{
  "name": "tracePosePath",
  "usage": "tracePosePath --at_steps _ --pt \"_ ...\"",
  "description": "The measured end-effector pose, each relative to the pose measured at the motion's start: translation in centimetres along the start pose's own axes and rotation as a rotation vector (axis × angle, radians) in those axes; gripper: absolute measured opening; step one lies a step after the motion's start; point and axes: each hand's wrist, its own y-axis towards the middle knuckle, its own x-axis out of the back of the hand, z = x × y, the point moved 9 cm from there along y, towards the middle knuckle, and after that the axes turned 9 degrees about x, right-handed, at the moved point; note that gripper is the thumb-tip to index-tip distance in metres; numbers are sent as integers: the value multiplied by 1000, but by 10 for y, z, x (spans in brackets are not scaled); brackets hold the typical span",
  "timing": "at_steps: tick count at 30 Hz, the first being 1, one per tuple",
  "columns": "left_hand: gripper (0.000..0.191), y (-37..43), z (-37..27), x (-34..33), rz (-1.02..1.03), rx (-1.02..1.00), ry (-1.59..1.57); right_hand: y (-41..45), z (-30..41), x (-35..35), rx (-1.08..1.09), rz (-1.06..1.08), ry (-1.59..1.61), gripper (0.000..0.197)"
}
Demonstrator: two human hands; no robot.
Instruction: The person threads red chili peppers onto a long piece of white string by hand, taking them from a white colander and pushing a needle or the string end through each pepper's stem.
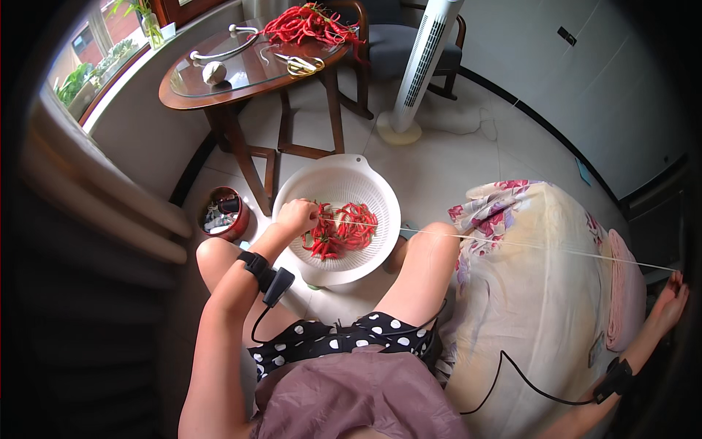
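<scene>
A white plastic colander [389, 219] stands in front of my knees with red chili peppers [356, 226] inside, some bunched together. My left hand [298, 215] is over the colander's left side, its fingers closed on a pale string [510, 242] beside the bunched chilies. The string runs taut to the far right, where my right hand [670, 299] pinches its other end with the arm stretched out. On the glass-topped wooden table [186, 100] lie a heap of red chilies [310, 24], gold-handled scissors [300, 65] and a ball of white string [214, 72].
A red bin [239, 219] with mixed items stands left of the colander. A white tower fan [422, 66] stands beyond it, near a cushioned armchair [386, 52]. A cloth-covered surface [526, 307] at my right carries a folded pink cloth [625, 291]. Black cables hang from my wrist straps.
</scene>
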Motion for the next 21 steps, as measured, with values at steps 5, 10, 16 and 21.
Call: tracePosePath --at_steps 5,10,16,21 --pt "6 -9 16 -44 341 111 142 -53 -11 -42 -100 -150 -18 15" --pt "12 14 -23 -39 219 119 267 -143 -25 -144 -218 -60 -53 14" --pt "15 46 -48 -96 170 118 -10 -229 -70 -224 -493 15 -43 12" --pt "14 54 -38 -119 72 88 -210 -261 -89 -242 -661 82 -55 12"
